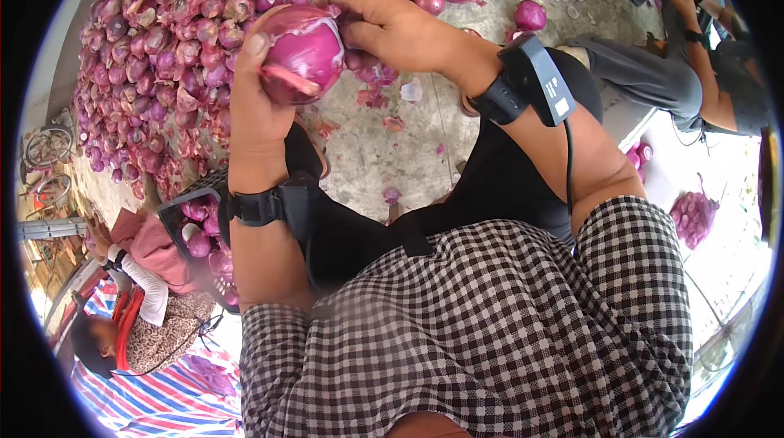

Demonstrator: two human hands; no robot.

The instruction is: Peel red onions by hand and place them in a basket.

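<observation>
Red onion (306,54), per the head view, sits grasped in the person's left hand (260,107), raised before the onion pile (155,62). Right hand (392,30) curls at its upper right side; from where I stand, I cannot tell whether those fingers grip anything. 1 dark crate (169,211) containing onions stands near the left forearm (261,266).

- Brightly lit
- Washed out at lower right
- Glinting off the held onion (304,54)
- Hazy over the checked shirt (457,315)
- Bent and blue-fringed toward the rim
</observation>
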